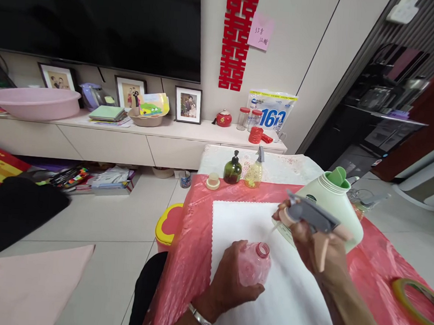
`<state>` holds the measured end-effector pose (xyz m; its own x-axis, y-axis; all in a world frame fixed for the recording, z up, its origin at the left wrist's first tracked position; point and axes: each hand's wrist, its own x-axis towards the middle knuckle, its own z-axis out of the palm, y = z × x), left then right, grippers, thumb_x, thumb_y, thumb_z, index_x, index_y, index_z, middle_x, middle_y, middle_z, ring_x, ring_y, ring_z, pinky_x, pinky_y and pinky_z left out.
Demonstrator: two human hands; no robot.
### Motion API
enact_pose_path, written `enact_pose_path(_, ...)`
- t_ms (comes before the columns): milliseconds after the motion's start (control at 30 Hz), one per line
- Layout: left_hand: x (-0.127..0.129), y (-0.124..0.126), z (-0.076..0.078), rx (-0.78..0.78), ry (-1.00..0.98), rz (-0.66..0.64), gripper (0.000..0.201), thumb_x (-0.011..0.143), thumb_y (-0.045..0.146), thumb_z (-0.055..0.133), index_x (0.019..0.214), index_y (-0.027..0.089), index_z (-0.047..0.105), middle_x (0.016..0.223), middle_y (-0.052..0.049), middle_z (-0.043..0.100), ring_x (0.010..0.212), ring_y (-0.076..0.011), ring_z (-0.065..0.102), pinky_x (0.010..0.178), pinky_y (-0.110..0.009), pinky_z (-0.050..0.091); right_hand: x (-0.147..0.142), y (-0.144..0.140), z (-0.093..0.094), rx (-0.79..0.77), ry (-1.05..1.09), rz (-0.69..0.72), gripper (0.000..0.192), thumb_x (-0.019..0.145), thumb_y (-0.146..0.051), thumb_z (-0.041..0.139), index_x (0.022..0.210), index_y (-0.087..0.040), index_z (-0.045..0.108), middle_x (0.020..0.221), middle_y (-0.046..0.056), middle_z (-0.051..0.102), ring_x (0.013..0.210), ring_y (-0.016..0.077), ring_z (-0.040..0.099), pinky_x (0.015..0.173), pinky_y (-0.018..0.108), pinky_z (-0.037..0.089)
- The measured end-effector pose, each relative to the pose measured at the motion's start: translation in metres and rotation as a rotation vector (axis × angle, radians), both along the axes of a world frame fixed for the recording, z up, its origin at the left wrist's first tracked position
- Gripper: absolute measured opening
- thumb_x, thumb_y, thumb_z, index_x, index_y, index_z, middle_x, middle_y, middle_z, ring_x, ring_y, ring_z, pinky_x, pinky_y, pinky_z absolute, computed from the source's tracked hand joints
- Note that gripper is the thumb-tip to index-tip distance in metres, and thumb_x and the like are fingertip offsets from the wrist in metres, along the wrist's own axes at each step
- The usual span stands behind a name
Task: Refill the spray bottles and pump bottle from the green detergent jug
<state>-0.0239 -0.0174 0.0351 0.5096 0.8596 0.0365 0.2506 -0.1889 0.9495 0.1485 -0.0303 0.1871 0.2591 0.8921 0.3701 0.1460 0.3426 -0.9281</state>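
My left hand point(226, 278) is wrapped round a clear pink bottle point(256, 265) whose threaded mouth is uncapped. It stands on, or just over, a white cloth point(235, 219). Up to the right, my right hand point(308, 245) grips a grey and beige spray trigger head point(312, 215), slightly blurred. Its thin tube points down toward the bottle's mouth, apart from it. Behind that hand is a large pale green jug point(334, 202) with a green scoop point(337, 176) in its opening. A green pump bottle point(233, 170) and a yellowish spray bottle point(254, 173) stand farther back.
Red plastic sheeting point(197, 221) covers the table. A cream cap point(212, 181) sits near its far left corner, and a roll of tape point(418, 303) lies at the right. Another spray bottle point(366, 207) is partly behind the jug. A yellow-rimmed stool point(165, 223) stands left of the table.
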Motion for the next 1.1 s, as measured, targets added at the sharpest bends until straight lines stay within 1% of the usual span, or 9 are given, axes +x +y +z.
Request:
enact_pose_path(133, -0.001, 0.0, 0.0, 0.01, 0.005, -0.003, 0.089, 0.054, 0.027, 0.081, 0.132, 0.026, 0.038, 0.133, -0.015, 0.054, 0.125, -0.0389, 0.052, 0.111, -0.056, 0.044, 0.002, 0.031, 0.039, 0.2, 0.055, -0.03, 0.037, 0.08, -0.045, 0.075, 0.112, -0.03, 0.062, 0.107, 0.003, 0.065, 0.085, 0.0177, 0.065, 0.082, 0.041, 0.058)
enact_pose_path(233, -0.001, 0.0, -0.002, 0.021, 0.008, -0.013, 0.092, 0.053, 0.028, 0.082, 0.134, 0.023, 0.037, 0.135, -0.017, 0.053, 0.127, -0.0397, 0.051, 0.111, -0.057, 0.043, 0.005, 0.059, 0.04, 0.121, -0.167, -0.039, 0.032, 0.087, -0.047, 0.066, 0.112, -0.027, 0.059, 0.102, 0.002, 0.063, 0.09, 0.0157, 0.063, 0.083, 0.036, 0.056)
enact_pose_path(333, 0.001, 0.002, -0.006, 0.04, 0.019, -0.031, 0.093, 0.052, 0.027, 0.082, 0.134, 0.022, 0.037, 0.133, -0.017, 0.054, 0.126, -0.04, 0.051, 0.112, -0.058, 0.041, 0.004, 0.087, 0.005, -0.062, -0.392, 0.078, 0.033, 0.086, -0.045, 0.069, 0.107, -0.021, 0.063, 0.087, 0.001, 0.064, 0.077, 0.0139, 0.061, 0.073, 0.033, 0.055)
enact_pose_path(500, 0.003, 0.003, -0.01, 0.098, -0.003, -0.031, 0.092, 0.048, 0.027, 0.081, 0.13, 0.026, 0.039, 0.129, -0.013, 0.055, 0.121, -0.0397, 0.053, 0.108, -0.062, 0.042, -0.006, 0.116, -0.082, -0.29, -0.764, 0.221, 0.029, 0.091, -0.043, 0.064, 0.097, -0.014, 0.064, 0.091, 0.002, 0.064, 0.082, 0.0133, 0.061, 0.078, 0.034, 0.055)
enact_pose_path(633, 0.002, 0.003, -0.009, 0.073, -0.022, -0.036, 0.092, 0.047, 0.028, 0.082, 0.128, 0.025, 0.04, 0.128, -0.013, 0.055, 0.12, -0.0401, 0.054, 0.107, -0.063, 0.042, -0.011, 0.122, -0.113, -0.33, -0.881, 0.219, 0.03, 0.093, -0.043, 0.061, 0.104, -0.015, 0.064, 0.101, 0.005, 0.065, 0.09, 0.0149, 0.063, 0.082, 0.037, 0.055)
enact_pose_path(733, 0.001, 0.003, -0.01, 0.047, -0.012, -0.033, 0.098, 0.047, 0.028, 0.083, 0.133, 0.023, 0.036, 0.133, -0.016, 0.053, 0.125, -0.0418, 0.051, 0.11, -0.064, 0.04, -0.008, 0.114, -0.102, -0.24, -0.891, 0.153, 0.032, 0.094, -0.043, 0.06, 0.109, -0.015, 0.063, 0.106, 0.006, 0.066, 0.093, 0.0158, 0.063, 0.084, 0.038, 0.056)
enact_pose_path(867, 0.001, 0.003, -0.017, 0.061, -0.023, -0.021, 0.1, 0.048, 0.028, 0.083, 0.137, 0.022, 0.037, 0.136, -0.017, 0.053, 0.128, -0.0427, 0.05, 0.113, -0.063, 0.039, 0.004, 0.073, -0.054, -0.02, -0.849, -0.038, 0.027, 0.094, -0.037, 0.06, 0.113, -0.019, 0.064, 0.111, 0.007, 0.068, 0.097, 0.0173, 0.065, 0.086, 0.038, 0.055)
enact_pose_path(1000, 0.0, 0.0, -0.026, 0.077, -0.047, 0.035, 0.1, 0.05, 0.026, 0.083, 0.14, 0.026, 0.039, 0.138, -0.015, 0.054, 0.129, -0.0422, 0.052, 0.112, -0.061, 0.043, 0.032, 0.008, -0.003, 0.211, -0.79, -0.362, 0.022, 0.092, -0.024, 0.061, 0.114, -0.025, 0.065, 0.108, 0.004, 0.068, 0.102, 0.0173, 0.063, 0.09, 0.036, 0.051)
enact_pose_path(1100, -0.001, 0.0, -0.03, 0.079, -0.093, 0.075, 0.098, 0.054, 0.028, 0.082, 0.141, 0.028, 0.038, 0.141, -0.014, 0.054, 0.131, -0.0421, 0.052, 0.111, -0.061, 0.044, 0.068, -0.033, 0.01, 0.342, -0.673, -0.707, 0.023, 0.085, -0.027, 0.07, 0.107, -0.024, 0.068, 0.103, 0.004, 0.067, 0.098, 0.0191, 0.063, 0.091, 0.04, 0.051)
